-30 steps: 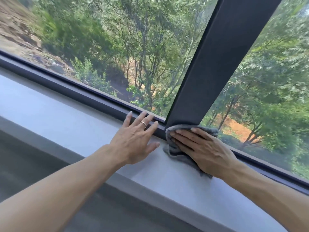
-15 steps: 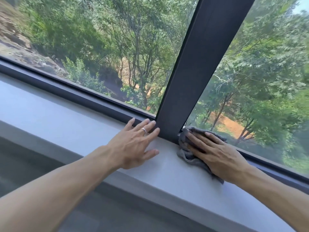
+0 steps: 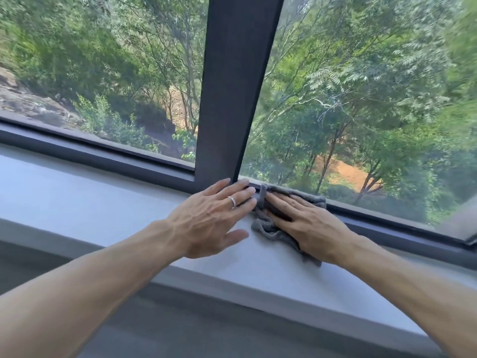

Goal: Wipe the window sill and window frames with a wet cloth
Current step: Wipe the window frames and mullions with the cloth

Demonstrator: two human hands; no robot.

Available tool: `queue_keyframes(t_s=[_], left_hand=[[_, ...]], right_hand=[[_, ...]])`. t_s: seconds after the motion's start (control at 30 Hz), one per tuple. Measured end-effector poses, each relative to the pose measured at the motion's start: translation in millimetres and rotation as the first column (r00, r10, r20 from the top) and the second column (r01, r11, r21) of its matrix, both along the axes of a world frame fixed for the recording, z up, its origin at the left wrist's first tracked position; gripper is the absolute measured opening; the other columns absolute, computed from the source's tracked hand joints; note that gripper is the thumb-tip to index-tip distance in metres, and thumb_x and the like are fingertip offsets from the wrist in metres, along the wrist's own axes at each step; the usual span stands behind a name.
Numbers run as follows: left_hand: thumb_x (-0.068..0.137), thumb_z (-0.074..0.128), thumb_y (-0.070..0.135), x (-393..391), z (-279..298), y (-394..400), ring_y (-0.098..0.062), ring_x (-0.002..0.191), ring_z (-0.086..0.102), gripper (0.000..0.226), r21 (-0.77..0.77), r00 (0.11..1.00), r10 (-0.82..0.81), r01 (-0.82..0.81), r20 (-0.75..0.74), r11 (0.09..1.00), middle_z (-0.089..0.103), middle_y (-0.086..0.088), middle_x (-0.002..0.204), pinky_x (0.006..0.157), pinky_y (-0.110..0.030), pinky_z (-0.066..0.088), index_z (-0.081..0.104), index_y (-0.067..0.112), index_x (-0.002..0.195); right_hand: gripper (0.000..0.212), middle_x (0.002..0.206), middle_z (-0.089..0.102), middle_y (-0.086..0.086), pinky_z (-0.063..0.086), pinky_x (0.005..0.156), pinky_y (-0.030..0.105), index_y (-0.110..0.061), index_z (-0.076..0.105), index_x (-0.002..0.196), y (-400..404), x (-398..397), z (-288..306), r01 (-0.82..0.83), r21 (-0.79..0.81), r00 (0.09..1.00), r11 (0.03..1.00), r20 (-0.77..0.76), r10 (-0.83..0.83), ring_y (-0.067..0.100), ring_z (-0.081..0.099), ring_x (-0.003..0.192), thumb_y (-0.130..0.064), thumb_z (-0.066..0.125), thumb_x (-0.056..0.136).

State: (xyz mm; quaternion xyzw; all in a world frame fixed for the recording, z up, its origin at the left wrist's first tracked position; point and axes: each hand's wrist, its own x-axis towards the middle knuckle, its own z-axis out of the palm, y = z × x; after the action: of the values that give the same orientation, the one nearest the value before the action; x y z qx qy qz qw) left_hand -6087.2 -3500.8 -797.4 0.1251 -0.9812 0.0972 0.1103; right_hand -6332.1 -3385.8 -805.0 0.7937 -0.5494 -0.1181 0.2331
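While the right hand [image 3: 307, 226] lay flat with straight fingers on a crumpled grey cloth [image 3: 271, 228], it pressed that cloth against the pale window sill [image 3: 90, 197] and the foot of the dark lower window frame [image 3: 387, 223], just to the right of the wide dark upright post [image 3: 232, 86]. The cloth stuck out beyond the fingertips toward the glass and trailed back under the wrist. The left hand [image 3: 209, 218] held nothing; it rested open on the sill just beside the cloth, fingers straight and slightly spread, their tips reaching the base of the post and the frame, with a silver ring [image 3: 232, 202] on one finger. The two hands were nearly touching. Both bare forearms reached in from the bottom corners. The sill ran as a broad, smooth, light grey ledge, with a darker grey surface below its front edge. Beyond the glass were green trees, a rocky slope at left and a patch of orange earth at right.
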Motion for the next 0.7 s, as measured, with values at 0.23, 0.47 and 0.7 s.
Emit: queue_keyframes(t_s=[0.23, 0.47, 0.7], left_hand=[[0.094, 0.013, 0.061, -27.2, -5.0, 11.3, -0.02, 0.151, 0.008, 0.078, 0.078, 0.997, 0.075, -0.073, -0.014, 0.994, 0.017, -0.007, 0.162, 0.117, -0.028, -0.005, 0.021, 0.013, 0.155], [0.095, 0.01, 0.061, -55.4, -2.5, 26.7, -0.018, 0.15, 0.01, 0.078, 0.02, 0.999, 0.038, -0.038, 0.037, 0.999, 0.023, -0.005, 0.161, 0.123, -0.037, 0.008, 0.025, 0.012, 0.154], [0.099, 0.025, 0.055, -82.8, -2.9, 43.9, -0.025, 0.143, 0.032, 0.069, -0.116, 0.988, -0.078, 0.094, 0.134, 0.989, 0.044, -0.01, 0.149, 0.115, -0.041, 0.021, 0.045, 0.007, 0.144]], right_hand=[[0.062, 0.159, 0.028, 0.011, 0.023, 0.119, 0.04, -0.015, 0.048, 0.145, 41.3, -40.1, -11.4, 0.008, -0.024, 0.992, 1.0, 0.126, -0.005, 0.027, 0.029, 0.146, -0.008, 0.055, 0.084], [0.054, 0.157, 0.034, 0.009, 0.019, 0.119, 0.041, -0.017, 0.06, 0.132, 40.0, -10.5, -12.4, 0.14, 0.038, 0.884, 0.989, 0.445, -0.143, 0.024, 0.03, 0.144, -0.045, 0.034, 0.094], [0.04, 0.152, 0.043, 0.002, 0.032, 0.113, 0.041, -0.019, 0.068, 0.119, 102.9, -79.1, -24.7, 0.183, -0.042, 0.918, 0.982, 0.364, -0.155, 0.022, 0.039, 0.139, -0.035, 0.041, 0.095]])
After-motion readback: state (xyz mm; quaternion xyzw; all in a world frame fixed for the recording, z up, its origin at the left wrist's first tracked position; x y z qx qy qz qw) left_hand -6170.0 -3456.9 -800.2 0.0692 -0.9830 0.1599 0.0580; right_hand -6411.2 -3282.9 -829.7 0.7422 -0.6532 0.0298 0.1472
